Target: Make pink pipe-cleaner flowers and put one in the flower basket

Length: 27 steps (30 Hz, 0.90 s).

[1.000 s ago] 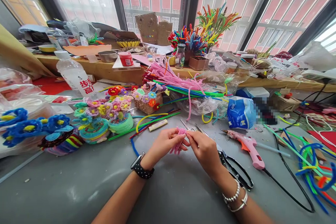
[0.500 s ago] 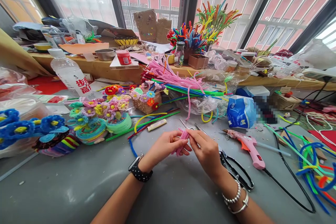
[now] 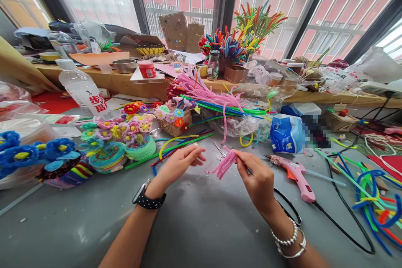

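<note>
A small bunch of short pink pipe cleaners (image 3: 224,165) is pinched in my right hand (image 3: 256,171), its loose ends pointing down and left above the grey table. My left hand (image 3: 180,163) is off to the left of the bunch, fingers stretched out and holding nothing. Scissors (image 3: 220,149) lie on the table just behind the bunch, partly covered by it. Tiny pink bits of fluff are scattered beneath. Black-handled pliers (image 3: 290,207) lie partly hidden under my right wrist.
A pink glue gun (image 3: 297,173) with a black cord lies at right, beside a blue tissue pack (image 3: 286,134). Long pink pipe cleaners (image 3: 204,88) are heaped behind. Pipe-cleaner flower pots (image 3: 108,157) and a plastic bottle (image 3: 81,88) stand at left; coloured pipe cleaners (image 3: 370,188) tangle far right.
My left hand has let go of the pink pipe cleaners and moved left. My right hand has shifted slightly right and now holds the bunch alone.
</note>
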Each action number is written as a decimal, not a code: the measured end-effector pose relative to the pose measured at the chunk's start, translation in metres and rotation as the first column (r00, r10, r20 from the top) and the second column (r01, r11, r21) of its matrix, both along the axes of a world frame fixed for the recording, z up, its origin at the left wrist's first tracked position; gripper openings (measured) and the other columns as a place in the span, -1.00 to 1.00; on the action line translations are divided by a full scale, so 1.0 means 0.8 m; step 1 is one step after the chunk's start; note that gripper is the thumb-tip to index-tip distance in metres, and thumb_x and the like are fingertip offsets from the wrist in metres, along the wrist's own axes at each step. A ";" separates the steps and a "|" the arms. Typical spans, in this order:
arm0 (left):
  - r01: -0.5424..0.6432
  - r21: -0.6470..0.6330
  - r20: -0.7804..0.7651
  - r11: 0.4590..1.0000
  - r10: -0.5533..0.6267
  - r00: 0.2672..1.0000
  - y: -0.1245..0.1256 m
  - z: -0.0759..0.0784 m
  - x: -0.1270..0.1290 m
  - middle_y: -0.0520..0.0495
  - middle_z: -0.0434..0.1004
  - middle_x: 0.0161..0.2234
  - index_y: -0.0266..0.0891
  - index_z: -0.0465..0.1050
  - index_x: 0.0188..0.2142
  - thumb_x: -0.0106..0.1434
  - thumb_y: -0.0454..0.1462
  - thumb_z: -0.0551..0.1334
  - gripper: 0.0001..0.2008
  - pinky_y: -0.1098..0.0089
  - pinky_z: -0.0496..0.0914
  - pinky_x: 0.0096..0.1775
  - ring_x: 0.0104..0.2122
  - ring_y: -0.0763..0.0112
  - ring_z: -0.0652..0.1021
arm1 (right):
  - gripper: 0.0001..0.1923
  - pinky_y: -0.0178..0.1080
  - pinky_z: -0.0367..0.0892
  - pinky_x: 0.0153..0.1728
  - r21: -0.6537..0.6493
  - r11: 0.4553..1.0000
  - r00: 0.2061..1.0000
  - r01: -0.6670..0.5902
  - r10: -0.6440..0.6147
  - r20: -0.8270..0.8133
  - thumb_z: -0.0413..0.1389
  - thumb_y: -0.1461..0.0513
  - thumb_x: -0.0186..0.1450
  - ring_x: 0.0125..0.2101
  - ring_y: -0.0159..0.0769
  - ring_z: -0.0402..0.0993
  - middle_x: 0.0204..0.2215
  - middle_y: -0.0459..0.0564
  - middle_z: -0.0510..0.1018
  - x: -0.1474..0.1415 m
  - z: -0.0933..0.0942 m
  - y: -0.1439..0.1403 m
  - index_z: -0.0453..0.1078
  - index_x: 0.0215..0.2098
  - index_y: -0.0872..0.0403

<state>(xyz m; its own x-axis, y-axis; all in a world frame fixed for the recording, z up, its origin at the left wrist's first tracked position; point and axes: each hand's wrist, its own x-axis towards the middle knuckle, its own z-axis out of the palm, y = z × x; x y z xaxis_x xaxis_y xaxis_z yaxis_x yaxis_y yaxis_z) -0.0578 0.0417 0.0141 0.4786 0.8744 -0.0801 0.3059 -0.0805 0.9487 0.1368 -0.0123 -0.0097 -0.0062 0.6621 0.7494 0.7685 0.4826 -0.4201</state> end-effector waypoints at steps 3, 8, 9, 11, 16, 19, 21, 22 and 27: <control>-0.050 0.217 0.071 0.975 0.035 0.997 -0.008 -0.003 0.021 -0.11 0.44 -0.22 -0.28 0.32 -0.18 0.19 -0.06 -0.03 -0.61 0.38 0.28 -0.17 -0.23 0.36 0.44 | -0.76 -0.30 0.33 -0.26 -0.011 0.998 0.998 -0.066 0.066 0.013 -0.04 0.37 0.22 -0.31 -0.34 0.44 -0.33 0.00 0.52 -0.008 -0.002 -0.004 0.36 -0.18 0.10; 0.160 0.246 -0.117 0.956 -0.135 0.984 -0.030 -0.009 0.051 -0.01 0.41 -0.44 -0.28 0.30 -0.45 0.19 -0.05 -0.05 -0.64 0.47 0.25 -0.37 -0.45 0.47 0.37 | -0.73 -0.30 0.32 -0.24 -0.069 0.981 0.983 -0.183 0.184 0.014 -0.05 0.35 0.24 -0.25 -0.33 0.41 -0.26 0.01 0.50 -0.022 -0.003 -0.013 0.29 -0.10 0.07; 0.187 0.231 -0.132 0.955 -0.160 0.978 -0.032 -0.010 0.052 0.01 0.37 -0.50 -0.28 0.27 -0.51 0.21 -0.06 -0.07 -0.62 0.48 0.24 -0.40 -0.49 0.50 0.35 | -0.73 -0.30 0.33 -0.26 -0.088 0.977 0.981 -0.193 0.194 0.005 -0.05 0.35 0.24 -0.27 -0.33 0.41 -0.28 0.01 0.50 -0.024 -0.002 -0.015 0.29 -0.11 0.06; 0.222 0.209 -0.133 0.952 -0.197 0.971 -0.034 -0.011 0.051 0.05 0.28 -0.60 -0.26 0.20 -0.59 0.24 -0.08 -0.13 -0.59 0.49 0.21 -0.44 -0.55 0.53 0.31 | -0.76 -0.31 0.33 -0.29 -0.113 0.975 0.982 -0.190 0.189 -0.016 -0.06 0.35 0.24 -0.30 -0.34 0.41 -0.31 0.00 0.49 -0.026 -0.001 -0.016 0.29 -0.14 0.06; 0.159 0.282 -0.105 0.946 -0.134 0.985 -0.032 -0.011 0.047 0.02 0.28 -0.52 -0.27 0.24 -0.46 0.25 -0.11 -0.14 -0.65 0.46 0.20 -0.43 -0.51 0.50 0.27 | -0.85 -0.33 0.33 -0.41 -0.125 0.988 0.995 -0.092 0.086 -0.051 -0.04 0.33 0.22 -0.42 -0.37 0.39 -0.40 -0.04 0.43 -0.028 -0.005 -0.012 0.21 -0.22 0.06; 0.142 0.295 -0.117 0.945 -0.111 0.987 -0.032 -0.007 0.046 0.01 0.28 -0.49 -0.27 0.24 -0.45 0.26 -0.13 -0.17 -0.64 0.45 0.21 -0.39 -0.48 0.49 0.26 | -0.88 -0.37 0.32 -0.50 -0.139 0.988 0.996 -0.071 0.062 -0.070 -0.03 0.30 0.22 -0.53 -0.42 0.36 -0.48 -0.09 0.39 -0.029 -0.008 -0.011 0.16 -0.25 0.06; 0.146 0.297 -0.132 0.944 -0.111 0.985 -0.032 -0.005 0.045 0.01 0.29 -0.48 -0.27 0.23 -0.47 0.26 -0.13 -0.18 -0.64 0.45 0.22 -0.36 -0.46 0.48 0.28 | -0.88 -0.39 0.31 -0.52 -0.162 0.980 0.993 -0.112 0.104 -0.057 -0.04 0.30 0.22 -0.55 -0.43 0.36 -0.53 -0.12 0.38 -0.030 -0.009 -0.011 0.15 -0.25 0.06; 0.148 0.302 -0.144 0.942 -0.109 0.984 -0.032 -0.004 0.044 0.00 0.31 -0.48 -0.27 0.23 -0.48 0.26 -0.14 -0.18 -0.63 0.45 0.22 -0.35 -0.46 0.47 0.29 | -0.87 -0.40 0.30 -0.52 -0.177 0.974 0.990 -0.138 0.131 -0.050 -0.04 0.31 0.22 -0.55 -0.43 0.36 -0.55 -0.13 0.38 -0.030 -0.008 -0.012 0.15 -0.23 0.06; 0.178 0.341 -0.215 0.923 -0.107 0.971 -0.030 -0.008 0.040 -0.05 0.39 -0.43 -0.27 0.28 -0.43 0.27 -0.15 -0.20 -0.62 0.43 0.24 -0.32 -0.42 0.43 0.36 | -0.71 -0.39 0.33 -0.48 -0.232 0.945 0.971 -0.233 0.239 0.000 -0.07 0.32 0.23 -0.51 -0.42 0.40 -0.47 -0.08 0.46 -0.026 -0.006 -0.013 0.13 -0.06 0.07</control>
